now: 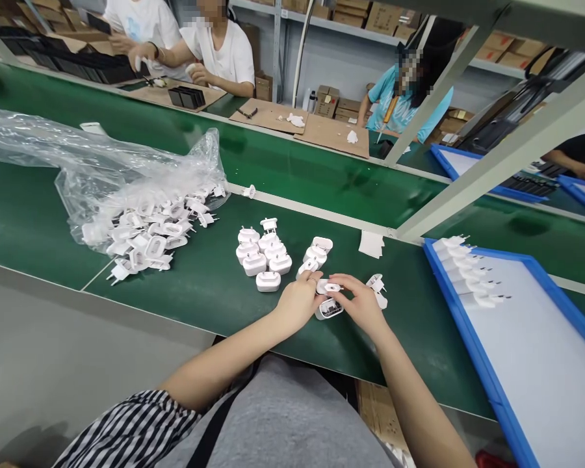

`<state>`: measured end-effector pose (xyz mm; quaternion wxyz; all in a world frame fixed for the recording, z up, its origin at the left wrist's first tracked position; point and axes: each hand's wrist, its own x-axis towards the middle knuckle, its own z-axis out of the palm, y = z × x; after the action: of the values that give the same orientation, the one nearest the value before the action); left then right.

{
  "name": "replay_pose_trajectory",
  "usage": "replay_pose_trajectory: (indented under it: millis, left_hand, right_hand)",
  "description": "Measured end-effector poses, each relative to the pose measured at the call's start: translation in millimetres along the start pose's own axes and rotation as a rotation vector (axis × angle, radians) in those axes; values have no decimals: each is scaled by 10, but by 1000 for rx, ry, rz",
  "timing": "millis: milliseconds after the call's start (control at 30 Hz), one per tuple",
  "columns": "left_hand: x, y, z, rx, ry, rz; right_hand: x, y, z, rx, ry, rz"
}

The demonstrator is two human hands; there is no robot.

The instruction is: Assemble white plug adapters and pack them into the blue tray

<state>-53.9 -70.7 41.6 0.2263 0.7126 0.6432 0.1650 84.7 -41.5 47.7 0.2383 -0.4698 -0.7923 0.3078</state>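
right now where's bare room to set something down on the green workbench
Free: green workbench between the right forearm and blue-rimmed tray, and a narrow strip between the white plug heap and charger housings. Crowded: around the left hand and right hand.

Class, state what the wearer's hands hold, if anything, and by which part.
A white plug part, held by its ends: the left end in the left hand, the right end in the right hand.
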Motion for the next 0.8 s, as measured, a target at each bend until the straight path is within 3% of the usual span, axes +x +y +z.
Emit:
replay_pose_trajectory:
  millis: [267,433,567,667,800]
  left_hand:
    - [-38,54,-91,108,-40,35]
    - [81,233,-257,226,-240,-70]
    - [227,361,-340,252,-361,-83]
    - [273,373,-349,242,-377,-81]
    - [247,319,-350,256,-403,23]
  right_hand:
    - [115,-59,-116,-297,-215,-46]
    - [265,-189,-186,-494,-407,-85]
    - [296,-306,-192,-662,-462,-83]
    - [289,-296,-203,-621,-485,-92]
    - [294,-215,-226,-512,-506,-102]
